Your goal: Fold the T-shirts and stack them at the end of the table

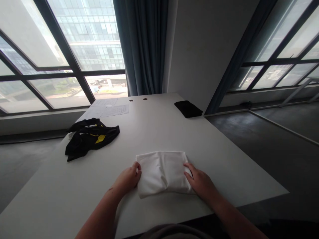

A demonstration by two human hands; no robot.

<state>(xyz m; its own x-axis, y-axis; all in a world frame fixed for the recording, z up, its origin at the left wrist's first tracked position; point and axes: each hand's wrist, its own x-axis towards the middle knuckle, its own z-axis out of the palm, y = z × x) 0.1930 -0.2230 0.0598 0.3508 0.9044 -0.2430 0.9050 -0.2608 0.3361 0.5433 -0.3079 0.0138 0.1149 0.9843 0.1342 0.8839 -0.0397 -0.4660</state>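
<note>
On the white table (154, 132) we see a crumpled black garment (82, 144) with yellow patches (100, 138) at the left, printed papers (116, 110) beyond it, two round holes (145, 99) near the far edge, and a flat black item (188, 109) at the far right. Behind, we find a blue-grey curtain (147, 46) between the left window (94, 33) and a plain pillar (204, 43); through the glass we make out a building (92, 25).
</note>
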